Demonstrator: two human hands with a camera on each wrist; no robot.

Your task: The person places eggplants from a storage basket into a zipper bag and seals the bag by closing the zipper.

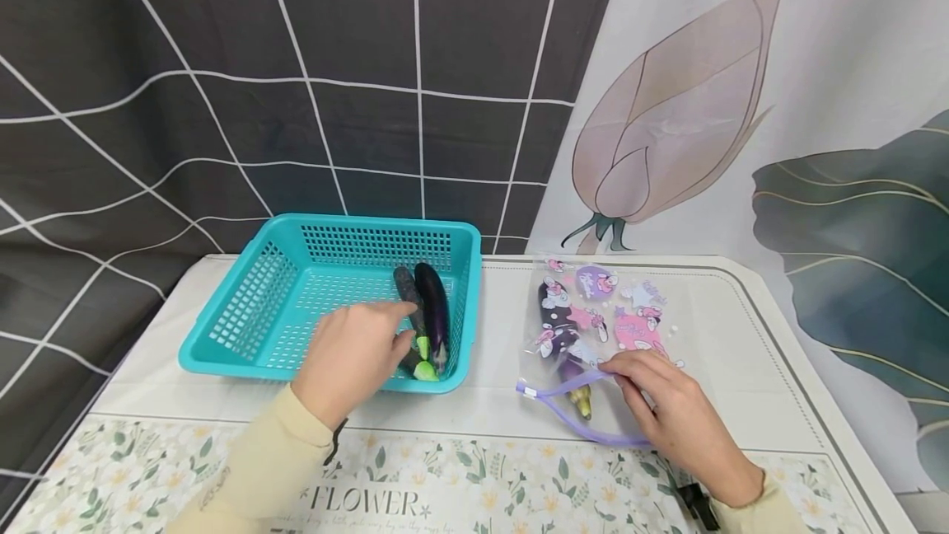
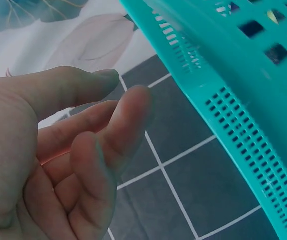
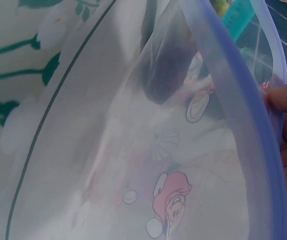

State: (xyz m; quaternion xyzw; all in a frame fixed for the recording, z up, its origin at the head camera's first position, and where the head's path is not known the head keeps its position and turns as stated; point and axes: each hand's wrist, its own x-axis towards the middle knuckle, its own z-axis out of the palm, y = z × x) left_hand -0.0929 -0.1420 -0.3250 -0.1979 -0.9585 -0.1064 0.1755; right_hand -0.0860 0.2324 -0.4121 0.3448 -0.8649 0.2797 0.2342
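Observation:
My left hand [image 1: 352, 357] hovers over the right part of a teal plastic basket [image 1: 226, 361], its fingers loosely bent with nothing between them in the left wrist view. Close by its fingertips lie a dark eggplant [image 1: 437, 320] and dark green zucchini [image 1: 408, 291] with pale green stem ends. The hand partly hides the zucchini. With thumb and fingers, my right hand [image 1: 678, 410] pinches the purple zip edge [image 3: 263, 145] of a clear printed zip bag [image 1: 678, 320]. The bag's mouth gapes toward me. Inside lies another eggplant [image 1: 580, 402], its stem end near the mouth.
Both the basket and the bag lie on a white table cover [image 1: 497, 328] with a floral band [image 1: 519, 476] along the front. Behind the table hang a dark grid-patterned cloth [image 1: 356, 130] and a white cloth with a large flower print [image 1: 667, 114].

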